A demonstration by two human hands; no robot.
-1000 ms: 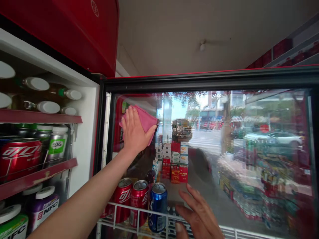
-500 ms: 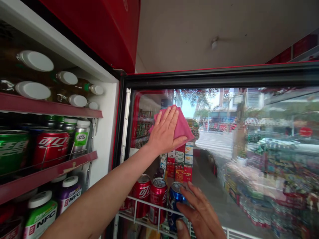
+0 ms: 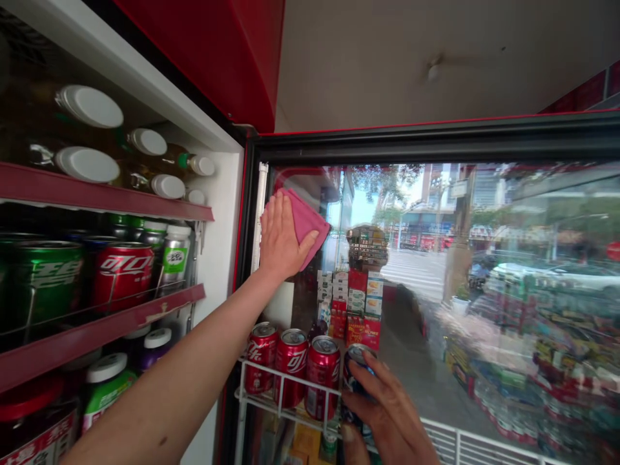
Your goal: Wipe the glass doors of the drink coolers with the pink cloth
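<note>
Glass door (image 3: 421, 290) stands open, grey ceiling (image 3: 378, 64) above.

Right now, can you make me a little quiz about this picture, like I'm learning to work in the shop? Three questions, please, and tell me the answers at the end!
1. Which hand is flat on the pink cloth against the glass?

2. True or false: the red cans stand upright in the white wire rack.

3. Pick one. What colour is the can partly hidden by the right hand?
A) yellow
B) dark blue
C) orange

Key:
1. The left hand.
2. True.
3. B.
</note>
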